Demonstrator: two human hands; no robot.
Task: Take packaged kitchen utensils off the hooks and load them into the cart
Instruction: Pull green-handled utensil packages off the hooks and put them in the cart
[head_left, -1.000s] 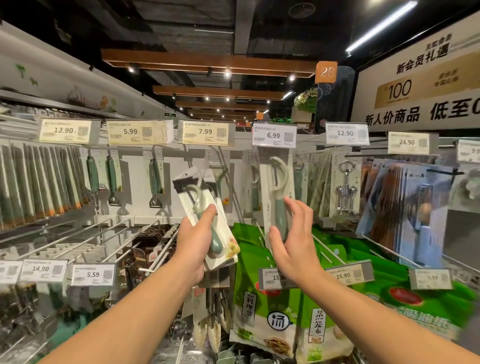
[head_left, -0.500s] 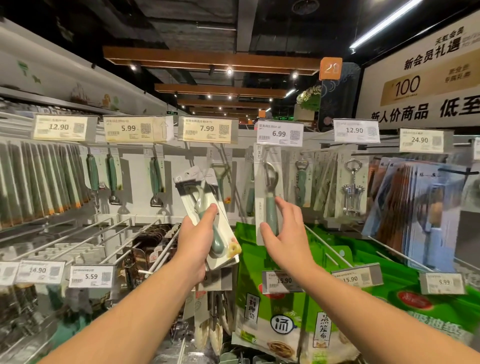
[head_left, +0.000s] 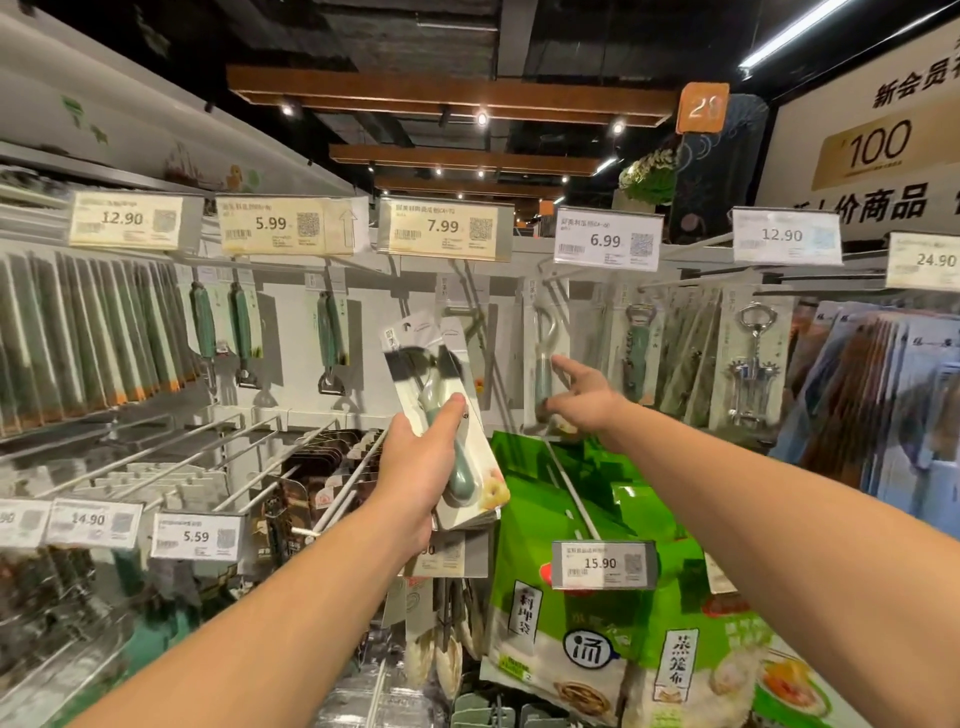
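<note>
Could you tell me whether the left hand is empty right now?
No, the left hand grips a packaged utensil around its green handle.

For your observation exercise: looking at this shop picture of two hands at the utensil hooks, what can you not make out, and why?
Head view only:
- Cart: not in the picture, so loading cannot be checked.
- Right hand: blurred by motion; whether it grips the hanging pack is unclear.
- Packs in the left hand: overlapping cards; their number is unclear, print too small.
- Price tag beneath that hand: partly covered.
- Far right tag: cut by the edge.

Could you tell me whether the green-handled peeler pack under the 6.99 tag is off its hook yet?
Still on: the carded green-handled peeler pack hangs below the 6.99 price tag; the right hand reaches it.
</note>
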